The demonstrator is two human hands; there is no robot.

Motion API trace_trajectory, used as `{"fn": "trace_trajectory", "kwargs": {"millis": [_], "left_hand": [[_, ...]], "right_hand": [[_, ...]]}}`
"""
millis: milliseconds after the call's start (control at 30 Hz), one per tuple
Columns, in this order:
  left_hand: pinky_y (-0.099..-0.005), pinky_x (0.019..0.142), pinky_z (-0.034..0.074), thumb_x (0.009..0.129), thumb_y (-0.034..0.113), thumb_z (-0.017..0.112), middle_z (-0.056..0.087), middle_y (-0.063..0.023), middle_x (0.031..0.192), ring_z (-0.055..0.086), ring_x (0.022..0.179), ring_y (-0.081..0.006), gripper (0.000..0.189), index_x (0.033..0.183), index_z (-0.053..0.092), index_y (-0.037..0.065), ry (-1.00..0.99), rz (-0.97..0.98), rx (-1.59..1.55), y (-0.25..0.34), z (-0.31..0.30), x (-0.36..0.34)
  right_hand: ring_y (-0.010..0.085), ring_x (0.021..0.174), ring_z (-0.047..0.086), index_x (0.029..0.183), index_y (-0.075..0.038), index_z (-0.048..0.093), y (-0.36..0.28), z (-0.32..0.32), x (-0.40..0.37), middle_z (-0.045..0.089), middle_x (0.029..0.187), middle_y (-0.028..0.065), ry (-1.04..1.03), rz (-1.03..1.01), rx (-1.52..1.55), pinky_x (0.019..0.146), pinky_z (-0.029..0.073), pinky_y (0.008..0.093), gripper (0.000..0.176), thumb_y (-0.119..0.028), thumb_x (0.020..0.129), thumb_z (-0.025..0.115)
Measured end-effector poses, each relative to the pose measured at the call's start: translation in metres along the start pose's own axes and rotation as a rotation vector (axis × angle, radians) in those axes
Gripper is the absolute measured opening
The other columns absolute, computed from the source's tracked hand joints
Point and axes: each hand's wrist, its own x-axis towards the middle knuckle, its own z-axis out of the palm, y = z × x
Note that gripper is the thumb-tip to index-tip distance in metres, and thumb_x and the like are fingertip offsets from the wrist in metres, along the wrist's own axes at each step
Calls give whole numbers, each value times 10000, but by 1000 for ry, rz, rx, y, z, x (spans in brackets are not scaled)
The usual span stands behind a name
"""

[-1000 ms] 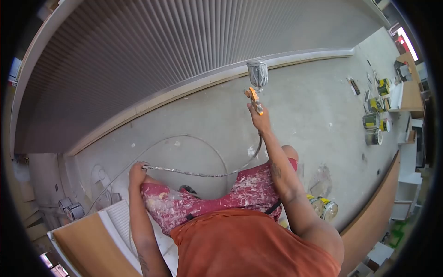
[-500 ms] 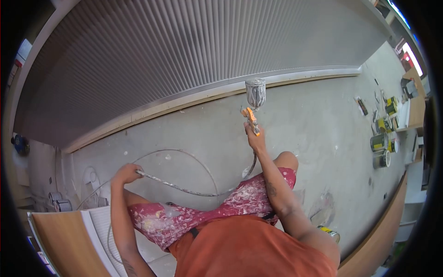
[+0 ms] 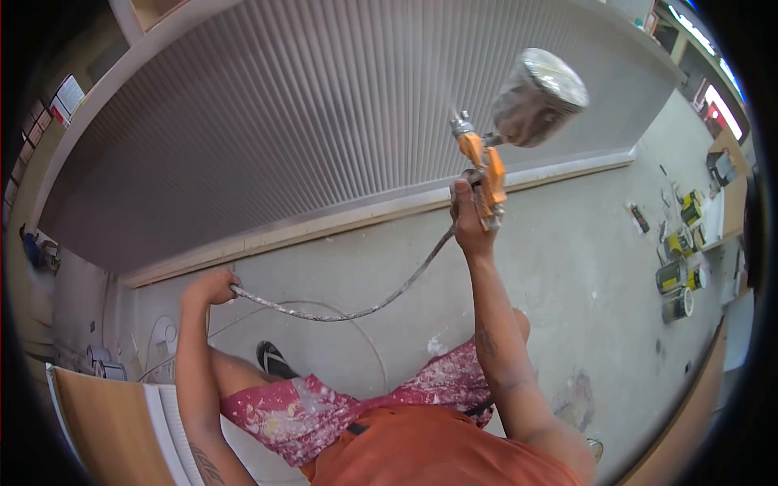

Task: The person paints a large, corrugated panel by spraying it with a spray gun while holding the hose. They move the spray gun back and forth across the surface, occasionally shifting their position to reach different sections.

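Note:
My right hand (image 3: 472,217) is wrapped round the handle of a spray gun (image 3: 485,174), orange and metal. Its paint-smeared cup (image 3: 538,99) tilts up to the right, and the nozzle points up-left at a grey ribbed panel (image 3: 324,97). A paint-spattered hose (image 3: 356,313) runs from the bottom of the gun in a sagging curve to my left hand (image 3: 212,287). The fingers of that hand are closed round the hose, low at the left. Whether my finger presses the trigger is hard to make out.
A pale base strip (image 3: 389,202) edges the panel at the floor. Several paint cans (image 3: 677,305) and loose tools stand on the floor at the right. More hose loops near my sandal (image 3: 275,359). A wood-faced board (image 3: 105,417) lies at lower left.
My right hand has raised the spray gun, which now tilts left in front of the panel. The hose is lifted with it. My left hand has shifted slightly left and up, still holding the hose.

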Motion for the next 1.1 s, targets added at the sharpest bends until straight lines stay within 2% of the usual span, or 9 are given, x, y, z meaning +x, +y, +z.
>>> {"fn": "trace_trajectory", "kwargs": {"millis": [167,200,367,600,733,867,933,1033,1100], "left_hand": [[-443,880,527,788,257,756,745,-141,1054,685,1006,-337,331,1105,758,164,-152,21,29,-28,18,25],[-440,892,528,779,260,763,747,-135,1068,686,1019,-329,366,1135,752,178,-284,14,2,-24,14,20],[-425,898,526,759,260,790,751,-120,1064,682,1027,-307,388,1138,754,182,-221,57,-105,-19,0,14],[-414,883,525,755,245,799,748,-125,1039,680,1016,-305,385,1130,753,169,-238,96,-152,-20,-7,15],[-405,878,524,758,241,798,749,-118,1030,681,1001,-299,387,1137,751,178,-209,171,-168,-23,-1,21],[-393,873,521,751,255,807,749,-107,1029,680,995,-287,408,1146,746,174,-204,174,-132,-12,-7,26],[-398,876,519,750,273,809,750,-102,1042,678,1010,-285,421,1151,744,165,-277,120,-177,0,-14,17],[-386,846,523,764,286,819,742,-108,1025,676,955,-281,471,1207,722,159,-265,172,-158,-10,-2,21],[-385,844,525,762,277,820,746,-107,1018,680,956,-277,463,1200,725,157,-260,187,-145,-22,3,30]], "right_hand": [[34,597,474,1285,-8,544,-48,24,24,716,992,55,54,-245,173,536,385,208,370,-243,1016,642],[28,582,461,1262,-14,549,-56,24,24,701,953,40,30,-193,219,525,374,197,348,-238,1015,645],[26,544,434,1132,-32,580,-46,24,22,627,813,-10,44,-57,246,493,338,190,245,-228,1008,659],[59,632,406,862,-30,565,5,7,-38,469,672,-50,-23,137,-111,553,352,272,223,-181,992,666],[73,653,425,779,-31,555,53,-5,-88,492,676,-23,-52,383,-261,567,368,302,313,-235,985,672],[98,647,507,830,7,660,90,-7,-125,561,656,0,-4,516,-244,579,411,337,334,-298,964,680],[123,647,548,872,11,699,93,-13,-140,597,650,24,-83,747,-331,604,443,357,335,-315,949,691],[101,490,456,808,-37,685,108,-10,-163,464,552,-25,-65,650,-357,473,356,331,333,-333,959,683],[102,520,469,785,-38,668,117,-3,-168,472,566,-24,-63,614,-355,495,366,329,345,-335,960,681]]}}
